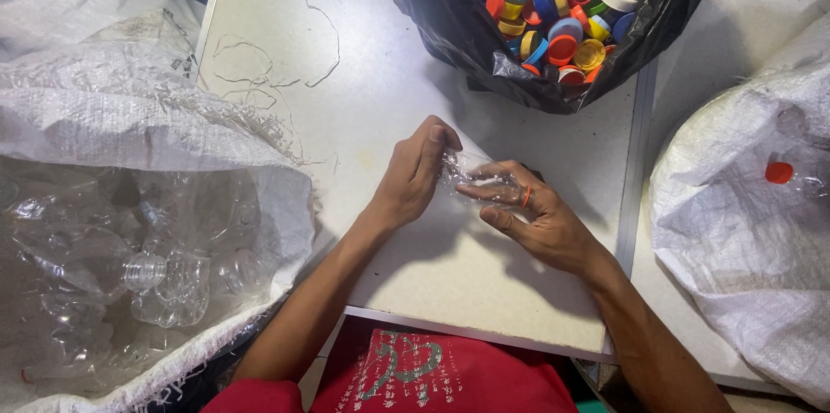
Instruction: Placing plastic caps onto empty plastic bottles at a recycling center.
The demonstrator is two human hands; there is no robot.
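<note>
Both hands hold one crushed clear plastic bottle point(471, 172) just above the pale table point(363, 84). My left hand point(413, 175) wraps the bottle's left end, fingers curled over it. My right hand point(526, 216) pinches the other end, where an orange ring point(526, 198) sits at the neck by my fingers. The bottle is largely hidden between the two hands.
A black bag point(458, 28) full of several coloured bottle caps stands at the table's far side. A white woven sack point(130, 231) of clear crushed bottles lies open at the left. Another white sack point(743, 223) at the right shows a bottle with a red cap point(779, 172).
</note>
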